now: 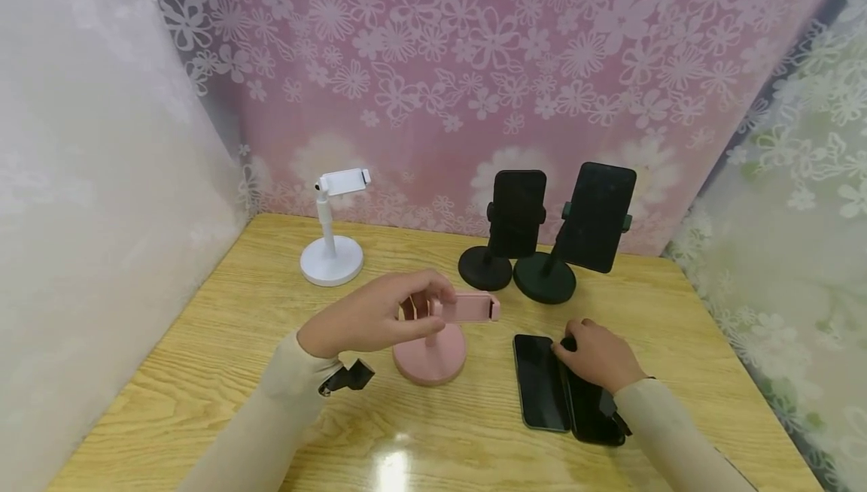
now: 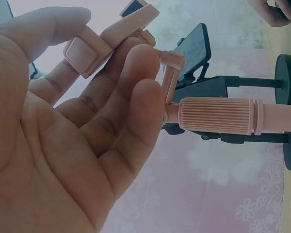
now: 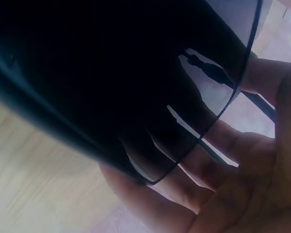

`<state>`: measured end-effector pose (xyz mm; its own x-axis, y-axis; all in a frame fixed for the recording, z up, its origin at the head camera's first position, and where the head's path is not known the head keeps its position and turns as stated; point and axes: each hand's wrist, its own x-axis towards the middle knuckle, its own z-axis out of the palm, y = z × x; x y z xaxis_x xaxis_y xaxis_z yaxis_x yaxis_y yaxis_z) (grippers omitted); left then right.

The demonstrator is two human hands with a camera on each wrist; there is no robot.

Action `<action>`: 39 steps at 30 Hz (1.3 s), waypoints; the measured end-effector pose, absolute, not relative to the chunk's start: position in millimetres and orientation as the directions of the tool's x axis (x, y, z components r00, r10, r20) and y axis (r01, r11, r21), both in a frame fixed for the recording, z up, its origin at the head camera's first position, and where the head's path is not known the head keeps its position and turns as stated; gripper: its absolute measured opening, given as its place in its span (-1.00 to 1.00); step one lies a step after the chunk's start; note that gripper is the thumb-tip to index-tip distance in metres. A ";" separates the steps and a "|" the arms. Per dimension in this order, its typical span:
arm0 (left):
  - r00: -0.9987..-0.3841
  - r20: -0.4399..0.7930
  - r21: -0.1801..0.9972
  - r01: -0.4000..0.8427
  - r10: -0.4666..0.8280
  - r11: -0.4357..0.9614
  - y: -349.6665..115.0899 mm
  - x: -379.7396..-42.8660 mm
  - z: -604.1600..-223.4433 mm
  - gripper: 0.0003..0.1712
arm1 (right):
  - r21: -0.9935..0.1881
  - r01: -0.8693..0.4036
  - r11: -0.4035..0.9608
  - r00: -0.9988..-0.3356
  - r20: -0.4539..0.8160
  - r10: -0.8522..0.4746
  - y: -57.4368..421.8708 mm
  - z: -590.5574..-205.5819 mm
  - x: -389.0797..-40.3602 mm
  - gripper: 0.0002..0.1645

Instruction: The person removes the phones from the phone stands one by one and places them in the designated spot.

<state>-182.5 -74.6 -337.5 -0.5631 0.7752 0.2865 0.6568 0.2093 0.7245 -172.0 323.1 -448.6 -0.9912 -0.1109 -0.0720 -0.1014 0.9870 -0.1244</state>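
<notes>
A pink phone stand (image 1: 436, 362) stands upright on the table in front of me. My left hand (image 1: 372, 315) holds the left end of its clamp, thumb on the near side and fingers behind; the ribbed pink column (image 2: 216, 115) shows beyond the fingertips in the left wrist view. Two dark phones lie side by side on the right. My right hand (image 1: 601, 356) grips the far end of the right-hand phone (image 1: 591, 409), whose glossy face fills much of the right wrist view. The left-hand phone (image 1: 542, 383) lies flat, close against it.
A white phone stand (image 1: 332, 260) with no phone in it stands at the back left. At the back right, a black stand (image 1: 485, 269) and a dark green stand (image 1: 545, 278) each carry a phone. A pink floral curtain (image 1: 406, 86) hangs behind the wooden table (image 1: 223, 341).
</notes>
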 end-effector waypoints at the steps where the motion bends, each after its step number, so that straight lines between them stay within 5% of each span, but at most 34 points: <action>1: -0.563 0.286 0.725 0.656 0.776 0.209 -74.6 -182.7 -337.9 -0.72 | -0.123 -0.100 0.987 -0.990 -0.082 -0.111 322.5 -448.5 -172.3 -0.63; 15: -0.569 0.271 0.736 0.642 0.776 0.213 -75.1 -182.8 -337.7 -0.71 | -0.110 -0.119 0.987 -0.989 -0.077 -0.128 315.1 -439.7 -177.6 -0.65; 25: -0.571 0.266 0.731 0.645 0.776 0.224 -76.6 -183.6 -338.5 -0.70 | -0.175 -0.312 0.934 -0.936 0.228 -0.270 245.6 -379.8 -161.5 -0.83; 28: -0.573 0.271 0.721 0.653 0.774 0.231 -77.8 -184.2 -337.1 -0.71 | -0.179 -0.423 0.888 -0.852 0.412 -0.323 221.1 -355.5 -153.1 -0.88; 32: -0.564 0.284 0.703 0.673 0.775 0.232 -78.0 -184.4 -336.2 -0.73 | -0.129 -0.606 0.785 -0.650 0.649 -0.395 203.1 -329.3 -143.3 -0.90; 39: -0.536 0.309 0.676 0.705 0.785 0.215 -78.9 -182.8 -335.0 -0.75 | 0.058 -0.835 0.547 -0.341 0.725 -0.598 184.0 -310.6 -139.9 -0.62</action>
<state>-182.8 -78.9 -335.0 -0.5363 0.7853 0.3093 0.7050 0.2152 0.6758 -139.9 184.0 -310.6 -0.3415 -0.5982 0.7249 -0.8350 0.5472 0.0583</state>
